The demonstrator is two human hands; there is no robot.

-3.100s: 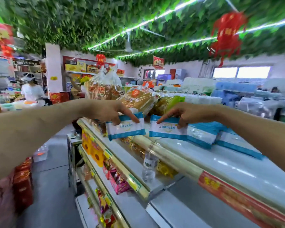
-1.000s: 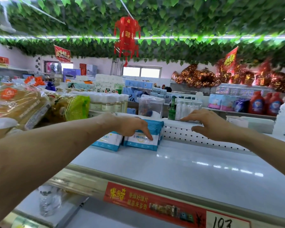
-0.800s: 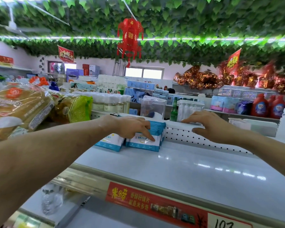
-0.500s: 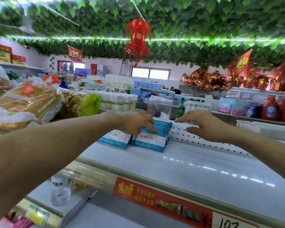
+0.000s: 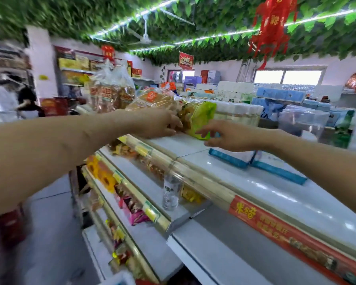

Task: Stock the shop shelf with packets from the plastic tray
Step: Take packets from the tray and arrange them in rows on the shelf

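Blue-and-white packets lie in a row on the white top shelf, with another blue-edged packet to their right. My right hand hovers just above the leftmost packet, fingers stretched toward a green-and-yellow bag and holding nothing. My left hand reaches over the shelf's left end with loose fingers, its tips at the foot of a bagged loaf of bread and the green bag. I cannot tell whether either hand touches the bags.
Taller bread bags stand further left. Lower shelves hold snack packets and a water bottle. A red price strip runs along the shelf's front edge. A person in white stands in the aisle at far left.
My view has swung left. Both hands have left the stacked blue packets and moved left toward the green bag and bread. The packets stay on the shelf.
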